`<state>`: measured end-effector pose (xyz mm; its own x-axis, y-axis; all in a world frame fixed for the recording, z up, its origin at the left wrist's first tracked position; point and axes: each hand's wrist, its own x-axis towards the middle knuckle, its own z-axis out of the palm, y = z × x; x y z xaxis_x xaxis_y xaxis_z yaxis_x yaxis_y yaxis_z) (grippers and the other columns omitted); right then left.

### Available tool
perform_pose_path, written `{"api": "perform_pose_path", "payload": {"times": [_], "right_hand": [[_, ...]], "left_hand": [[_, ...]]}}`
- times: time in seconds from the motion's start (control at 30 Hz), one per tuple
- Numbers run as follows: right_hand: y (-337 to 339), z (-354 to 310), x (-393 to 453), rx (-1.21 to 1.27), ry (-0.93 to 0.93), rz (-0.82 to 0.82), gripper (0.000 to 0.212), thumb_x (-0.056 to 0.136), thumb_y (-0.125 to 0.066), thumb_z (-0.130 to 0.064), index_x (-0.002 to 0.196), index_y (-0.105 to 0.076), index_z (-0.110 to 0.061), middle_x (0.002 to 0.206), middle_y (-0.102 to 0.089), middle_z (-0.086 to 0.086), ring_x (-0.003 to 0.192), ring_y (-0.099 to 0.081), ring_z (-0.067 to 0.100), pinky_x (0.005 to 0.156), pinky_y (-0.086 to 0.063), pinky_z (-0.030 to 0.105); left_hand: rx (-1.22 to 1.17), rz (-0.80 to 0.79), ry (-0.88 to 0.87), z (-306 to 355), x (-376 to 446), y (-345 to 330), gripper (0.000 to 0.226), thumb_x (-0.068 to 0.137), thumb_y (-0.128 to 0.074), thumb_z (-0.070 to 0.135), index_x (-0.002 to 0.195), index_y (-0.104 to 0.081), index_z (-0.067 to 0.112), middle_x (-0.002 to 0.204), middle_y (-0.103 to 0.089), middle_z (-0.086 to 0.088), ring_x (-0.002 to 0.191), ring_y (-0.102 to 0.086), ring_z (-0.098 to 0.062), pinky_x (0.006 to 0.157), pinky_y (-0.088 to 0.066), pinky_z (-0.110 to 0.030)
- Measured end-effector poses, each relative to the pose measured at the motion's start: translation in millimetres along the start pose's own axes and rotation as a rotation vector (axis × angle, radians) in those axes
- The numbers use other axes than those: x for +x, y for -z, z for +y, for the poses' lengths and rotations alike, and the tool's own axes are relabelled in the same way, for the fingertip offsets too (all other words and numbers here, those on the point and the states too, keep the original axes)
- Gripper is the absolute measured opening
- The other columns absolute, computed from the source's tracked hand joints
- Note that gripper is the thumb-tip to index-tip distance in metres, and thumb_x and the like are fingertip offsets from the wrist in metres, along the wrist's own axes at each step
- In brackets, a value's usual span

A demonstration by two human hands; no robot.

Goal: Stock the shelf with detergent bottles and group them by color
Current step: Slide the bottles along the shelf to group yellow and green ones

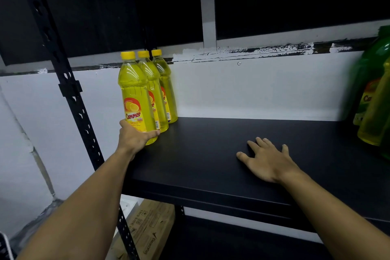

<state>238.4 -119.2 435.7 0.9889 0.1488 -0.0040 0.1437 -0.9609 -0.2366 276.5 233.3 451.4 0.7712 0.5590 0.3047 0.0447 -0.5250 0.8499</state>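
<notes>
Three yellow detergent bottles stood in a row at the left end of the black shelf (211, 154), left of the frame's centre, running back toward the white wall (253, 91). The front yellow bottle (135, 99) was the nearest, the middle yellow bottle (152, 91) just behind it and touching, and the rear yellow bottle (166, 91) close to the wall. All three were upright, with yellow caps and red-and-yellow labels.

The left hand (133, 139) was curled around the base of the front yellow bottle, thumb on one side and fingers wrapping the other. The right hand (266, 160) lay flat on the bare shelf in the lower right of centre, fingers spread and relaxed, holding nothing, well apart from the row.

At the far right edge of the frame a green bottle (371, 65) and a blurred yellow bottle (373, 124) stood on the same shelf, partly cut off. A black perforated upright (69, 95) ran down the left side of the frame. Below the shelf, at the lower centre, lay a cardboard box (152, 228) with printing on it.
</notes>
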Motion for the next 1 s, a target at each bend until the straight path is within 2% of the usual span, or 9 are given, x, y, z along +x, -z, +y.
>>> {"api": "perform_pose_path", "payload": {"times": [0.17, 0.33, 0.4, 0.5, 0.6, 0.67, 0.7, 0.83, 1.0], "right_hand": [[0.0, 0.1, 0.1, -0.001, 0.002, 0.000, 0.074, 0.094, -0.017, -0.066, 0.155, -0.012, -0.025, 0.163, 0.001, 0.000, 0.149, 0.008, 0.017, 0.117, 0.006, 0.054], [-0.6, 0.6, 1.0, 0.003, 0.007, 0.011, 0.074, 0.094, -0.018, -0.065, 0.155, -0.013, -0.023, 0.163, -0.001, 0.000, 0.149, 0.007, 0.017, 0.117, 0.005, 0.055], [-0.2, 0.3, 0.4, 0.011, 0.010, 0.013, 0.074, 0.094, -0.019, -0.065, 0.155, -0.015, -0.023, 0.163, -0.002, 0.001, 0.149, 0.005, 0.018, 0.117, 0.005, 0.056], [3.3, -1.2, -4.2, 0.046, 0.025, 0.051, 0.070, 0.095, -0.026, -0.062, 0.151, -0.027, -0.020, 0.161, -0.013, 0.004, 0.149, -0.004, 0.020, 0.116, 0.002, 0.055], [9.2, 1.5, -16.2, 0.112, 0.059, 0.136, 0.054, 0.096, -0.039, -0.054, 0.134, -0.052, -0.017, 0.148, -0.042, 0.004, 0.138, -0.035, 0.022, 0.116, -0.018, 0.048], [14.3, 7.3, -29.0, 0.140, 0.060, 0.166, 0.045, 0.096, -0.043, -0.050, 0.123, -0.059, -0.018, 0.135, -0.053, 0.000, 0.123, -0.048, 0.022, 0.104, -0.038, 0.040], [15.9, 12.2, -35.8, 0.139, 0.059, 0.160, 0.044, 0.096, -0.043, -0.050, 0.125, -0.058, -0.019, 0.136, -0.052, -0.002, 0.123, -0.048, 0.021, 0.099, -0.040, 0.039], [22.9, 47.0, -60.8, 0.110, 0.025, 0.107, 0.057, 0.097, -0.038, -0.056, 0.144, -0.041, -0.025, 0.155, -0.031, -0.004, 0.142, -0.027, 0.019, 0.110, -0.030, 0.040], [34.4, 106.8, -94.4, 0.078, -0.054, 0.112, 0.059, 0.096, -0.037, -0.058, 0.146, -0.039, -0.027, 0.157, -0.027, -0.004, 0.144, -0.022, 0.016, 0.114, -0.026, 0.037]], "left_hand": [[-0.019, 0.015, 0.014, -0.4, 0.8, 0.4, 0.104, 0.063, -0.091, 0.037, 0.138, -0.024, 0.014, 0.127, -0.048, -0.007, 0.113, -0.051, -0.026, 0.091, -0.049, -0.043], [-0.110, 0.088, 0.071, 3.9, -7.4, 7.5, 0.152, 0.031, -0.090, 0.067, 0.150, -0.010, 0.017, 0.143, -0.036, -0.012, 0.130, -0.043, -0.032, 0.101, -0.046, -0.053], [-0.031, 0.123, 0.043, 9.5, -22.4, 6.6, 0.143, 0.046, -0.091, 0.059, 0.152, -0.009, 0.011, 0.153, -0.021, -0.014, 0.143, -0.022, -0.033, 0.113, -0.032, -0.053], [0.138, 0.189, -0.117, 20.3, -52.7, 1.6, 0.129, 0.062, -0.087, 0.052, 0.151, -0.006, 0.007, 0.159, -0.004, -0.014, 0.148, 0.001, -0.028, 0.120, -0.013, -0.048], [0.298, 0.227, -0.299, 32.0, -85.3, -8.4, 0.116, 0.073, -0.080, 0.047, 0.151, -0.006, 0.003, 0.160, 0.001, -0.016, 0.149, 0.006, -0.029, 0.121, -0.008, -0.047], [0.364, 0.155, -0.414, 45.3, -109.8, -20.3, 0.103, 0.080, -0.074, 0.043, 0.151, -0.011, 0.004, 0.161, 0.002, -0.014, 0.149, 0.004, -0.030, 0.121, -0.012, -0.047], [0.357, 0.088, -0.467, 54.0, -122.7, -27.5, 0.097, 0.083, -0.072, 0.042, 0.151, -0.013, 0.005, 0.161, 0.002, -0.011, 0.149, 0.000, -0.028, 0.120, -0.016, -0.045], [0.263, -0.223, -0.518, 88.5, -165.8, -65.8, 0.089, 0.090, -0.063, 0.042, 0.154, -0.008, 0.014, 0.162, 0.002, 0.000, 0.149, -0.006, -0.020, 0.118, -0.020, -0.035], [0.266, -0.522, -0.547, 126.1, -207.2, -117.8, 0.087, 0.093, -0.055, 0.050, 0.154, 0.002, 0.026, 0.160, 0.012, 0.012, 0.150, -0.003, -0.018, 0.119, -0.021, -0.041]]}}
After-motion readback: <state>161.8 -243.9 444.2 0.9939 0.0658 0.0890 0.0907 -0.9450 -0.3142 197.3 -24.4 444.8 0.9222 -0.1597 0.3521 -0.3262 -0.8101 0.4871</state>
